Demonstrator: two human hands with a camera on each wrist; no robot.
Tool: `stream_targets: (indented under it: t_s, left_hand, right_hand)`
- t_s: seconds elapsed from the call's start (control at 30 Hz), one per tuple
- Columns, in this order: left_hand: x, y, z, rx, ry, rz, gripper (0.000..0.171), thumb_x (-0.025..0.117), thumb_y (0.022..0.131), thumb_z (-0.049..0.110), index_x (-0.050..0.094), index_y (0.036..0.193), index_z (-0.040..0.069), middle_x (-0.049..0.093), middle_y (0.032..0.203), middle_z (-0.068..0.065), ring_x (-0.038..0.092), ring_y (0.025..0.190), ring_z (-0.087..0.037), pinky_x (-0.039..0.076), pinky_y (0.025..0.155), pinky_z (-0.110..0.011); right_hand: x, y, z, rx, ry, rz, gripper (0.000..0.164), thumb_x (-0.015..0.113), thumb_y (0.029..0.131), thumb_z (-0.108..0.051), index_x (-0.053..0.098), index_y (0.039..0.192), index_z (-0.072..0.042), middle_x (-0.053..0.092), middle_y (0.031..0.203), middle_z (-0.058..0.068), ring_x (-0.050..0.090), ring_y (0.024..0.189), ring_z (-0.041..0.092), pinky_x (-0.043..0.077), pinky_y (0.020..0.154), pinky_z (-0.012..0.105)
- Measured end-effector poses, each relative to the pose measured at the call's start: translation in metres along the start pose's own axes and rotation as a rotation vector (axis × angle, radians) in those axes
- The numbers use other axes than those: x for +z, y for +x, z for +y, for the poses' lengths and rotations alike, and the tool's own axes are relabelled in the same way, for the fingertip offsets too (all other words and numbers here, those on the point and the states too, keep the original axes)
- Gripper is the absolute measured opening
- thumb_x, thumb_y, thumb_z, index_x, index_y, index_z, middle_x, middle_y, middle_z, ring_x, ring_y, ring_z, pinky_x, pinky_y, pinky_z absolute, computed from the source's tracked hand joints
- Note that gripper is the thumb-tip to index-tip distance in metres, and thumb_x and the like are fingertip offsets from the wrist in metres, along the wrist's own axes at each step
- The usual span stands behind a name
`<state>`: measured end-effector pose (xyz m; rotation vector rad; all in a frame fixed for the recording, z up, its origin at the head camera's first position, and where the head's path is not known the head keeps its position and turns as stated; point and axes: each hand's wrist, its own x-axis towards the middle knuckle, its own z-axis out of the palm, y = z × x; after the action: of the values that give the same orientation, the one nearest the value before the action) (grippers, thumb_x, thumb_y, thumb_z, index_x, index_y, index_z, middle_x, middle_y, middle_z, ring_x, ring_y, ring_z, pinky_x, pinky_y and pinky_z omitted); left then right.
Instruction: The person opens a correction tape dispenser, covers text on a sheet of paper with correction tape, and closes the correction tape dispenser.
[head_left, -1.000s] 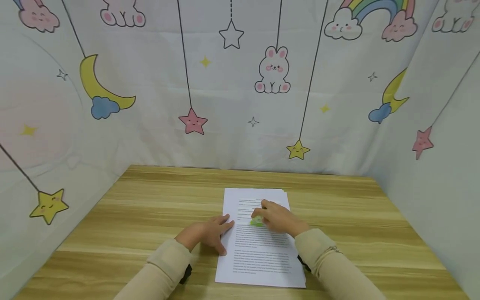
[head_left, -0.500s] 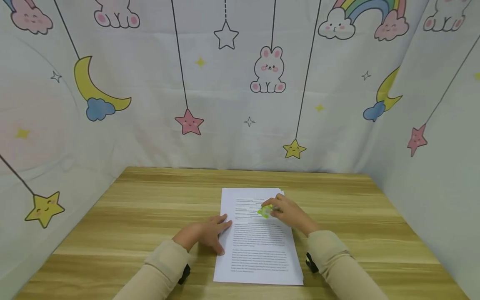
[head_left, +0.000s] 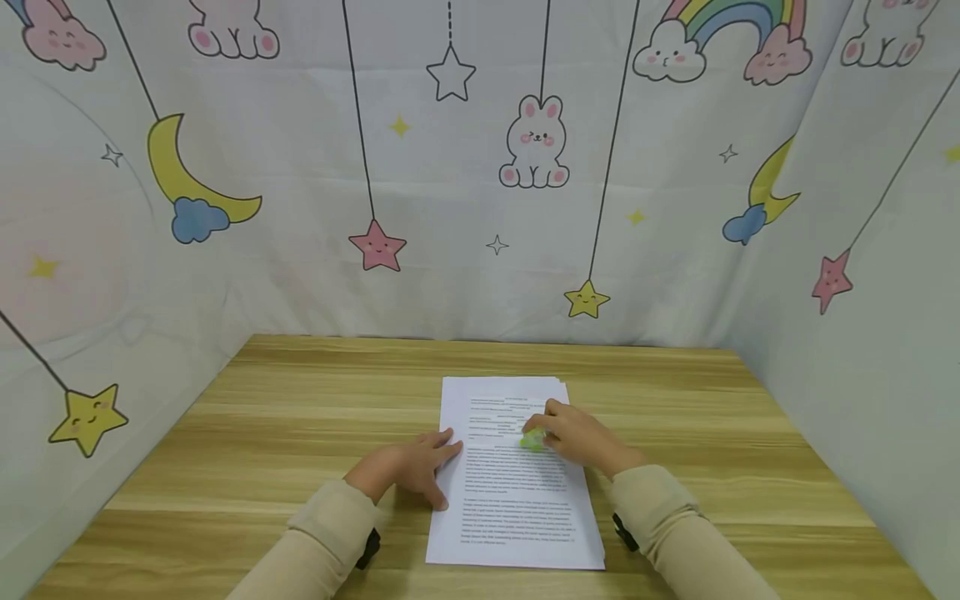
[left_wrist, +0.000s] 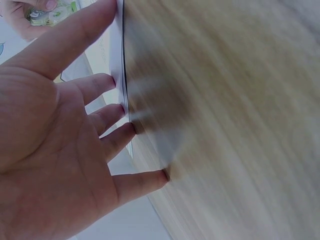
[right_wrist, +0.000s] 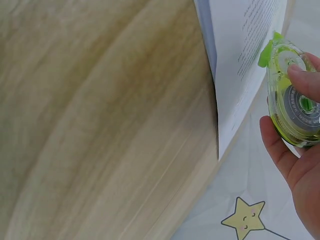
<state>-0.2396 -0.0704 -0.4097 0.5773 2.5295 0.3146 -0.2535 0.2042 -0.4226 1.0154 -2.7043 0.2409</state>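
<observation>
A stack of printed paper (head_left: 517, 508) lies on the wooden table. My right hand (head_left: 581, 433) pinches a clear green correction tape dispenser (head_left: 533, 439) over the text in the upper half of the top sheet. In the right wrist view, thumb and fingers hold the correction tape dispenser (right_wrist: 295, 95) by its sides, with its green tip (right_wrist: 270, 50) pointing away from the palm. My left hand (head_left: 420, 468) rests at the stack's left edge with fingers spread. In the left wrist view, the fingertips of the left hand (left_wrist: 65, 135) touch the paper edge and the table.
The wooden table top (head_left: 300, 417) stretches around the stack on all sides. A white cloth (head_left: 315, 292) printed with stars, moons and rabbits hangs behind the table and along both sides. Dark straps (head_left: 624, 533) show at the wrists.
My right hand has lifted the correction tape dispenser, shifted it to the right, then lowered it toward the page again. The left hand stays at the paper's edge. The head view has turned slightly.
</observation>
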Motion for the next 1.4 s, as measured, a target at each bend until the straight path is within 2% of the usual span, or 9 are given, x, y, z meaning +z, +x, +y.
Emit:
stream_targets:
  t_s: [0.37, 0.6, 0.77, 1.17, 1.4]
  left_hand:
    - [-0.0015, -0.0006, 0.0012, 0.009, 0.009, -0.014, 0.086, 0.074, 0.076, 0.033, 0.026, 0.146, 0.018, 0.012, 0.156, -0.005, 0.009, 0.143, -0.027, 0.017, 0.113, -0.049]
    - [-0.0001, 0.0012, -0.0002, -0.009, 0.005, -0.007, 0.088, 0.076, 0.073, 0.034, 0.027, 0.146, 0.019, 0.013, 0.155, -0.004, 0.011, 0.143, -0.027, 0.018, 0.112, -0.050]
    - [0.0003, 0.0022, -0.0007, -0.010, 0.014, -0.002, 0.089, 0.076, 0.073, 0.034, 0.028, 0.146, 0.019, 0.013, 0.155, -0.004, 0.011, 0.143, -0.028, 0.018, 0.112, -0.051]
    - [-0.0007, 0.0015, -0.0005, -0.002, 0.006, -0.006, 0.088, 0.075, 0.074, 0.033, 0.027, 0.146, 0.018, 0.013, 0.155, -0.005, 0.012, 0.143, -0.028, 0.019, 0.111, -0.051]
    - [0.0009, 0.0024, -0.0012, 0.011, 0.007, 0.001, 0.088, 0.076, 0.073, 0.034, 0.027, 0.146, 0.018, 0.013, 0.155, -0.005, 0.012, 0.143, -0.029, 0.019, 0.111, -0.051]
  right_hand:
    - [0.0035, 0.0010, -0.0024, -0.005, -0.034, -0.004, 0.027, 0.064, 0.081, -0.003, 0.068, 0.100, -0.021, 0.046, 0.077, -0.004, 0.034, 0.062, 0.006, 0.032, 0.057, 0.018]
    - [0.0003, 0.0033, -0.0050, 0.019, -0.055, -0.061, 0.025, 0.064, 0.083, -0.006, 0.067, 0.101, -0.023, 0.045, 0.078, -0.004, 0.034, 0.063, 0.007, 0.032, 0.057, 0.018]
    - [0.0015, 0.0038, -0.0062, -0.019, -0.105, -0.073, 0.024, 0.065, 0.083, -0.007, 0.066, 0.100, -0.023, 0.042, 0.077, -0.003, 0.032, 0.062, 0.008, 0.030, 0.056, 0.018]
    - [0.0012, 0.0034, -0.0037, -0.124, -0.139, -0.019, 0.026, 0.066, 0.080, -0.002, 0.064, 0.098, -0.021, 0.044, 0.076, -0.002, 0.033, 0.062, 0.008, 0.032, 0.057, 0.018]
    - [0.0022, 0.0024, 0.0004, -0.132, -0.141, -0.011, 0.027, 0.066, 0.079, 0.000, 0.065, 0.096, -0.021, 0.045, 0.075, -0.001, 0.032, 0.061, 0.008, 0.030, 0.056, 0.017]
